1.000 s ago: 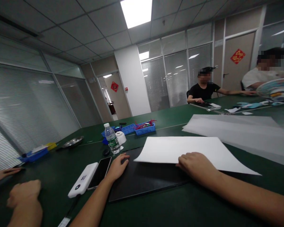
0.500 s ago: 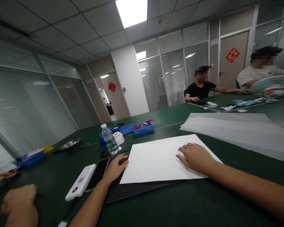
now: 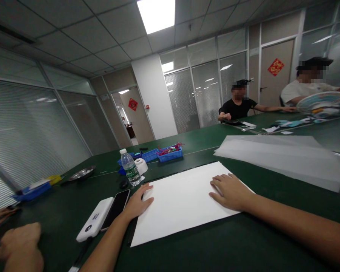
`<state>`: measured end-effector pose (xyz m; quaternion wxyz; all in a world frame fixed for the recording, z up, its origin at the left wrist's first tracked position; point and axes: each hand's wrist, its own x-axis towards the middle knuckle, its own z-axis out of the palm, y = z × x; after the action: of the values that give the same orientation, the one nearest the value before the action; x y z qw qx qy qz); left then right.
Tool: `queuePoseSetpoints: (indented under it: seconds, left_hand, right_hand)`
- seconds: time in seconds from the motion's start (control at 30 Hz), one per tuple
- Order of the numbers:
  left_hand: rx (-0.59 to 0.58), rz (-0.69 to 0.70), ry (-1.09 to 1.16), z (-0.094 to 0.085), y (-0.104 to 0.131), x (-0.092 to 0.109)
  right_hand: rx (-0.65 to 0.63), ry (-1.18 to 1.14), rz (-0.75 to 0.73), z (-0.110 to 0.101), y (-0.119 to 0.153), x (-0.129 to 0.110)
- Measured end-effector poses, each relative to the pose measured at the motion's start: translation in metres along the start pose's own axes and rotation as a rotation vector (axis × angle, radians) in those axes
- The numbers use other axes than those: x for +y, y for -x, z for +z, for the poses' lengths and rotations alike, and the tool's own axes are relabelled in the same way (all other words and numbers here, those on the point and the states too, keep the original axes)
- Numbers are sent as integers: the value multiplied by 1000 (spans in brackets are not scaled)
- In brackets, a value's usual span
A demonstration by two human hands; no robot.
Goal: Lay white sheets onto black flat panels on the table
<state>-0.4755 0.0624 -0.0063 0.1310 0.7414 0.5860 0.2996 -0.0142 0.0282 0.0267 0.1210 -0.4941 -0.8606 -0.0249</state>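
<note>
No print seems legible on the bottle [image 3: 130,169], white device [image 3: 95,220] or red signs [image 3: 275,67].

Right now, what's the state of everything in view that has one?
White sheet, lying flat
Black board, mostly covered
Left hand, open, at the sheet's left edge
Right hand, open, on the sheet
Bottle, standing, capped
Phone, face up, screen dark
Basket of red strands, uncovered
Ceiling light, on
Left door, open
Right door, shut
</note>
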Motion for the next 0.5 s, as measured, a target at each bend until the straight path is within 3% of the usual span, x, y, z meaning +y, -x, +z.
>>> queuePoseSetpoints:
  seconds: [0.33,0.5]
  left_hand:
    - [78,-39,34,1,-5,-2]
    - [51,-45,12,1,-5,-3]
  right_hand:
    - [-56,-147,8,7,-3,7]
    - [-77,-115,143,18,-7,20]
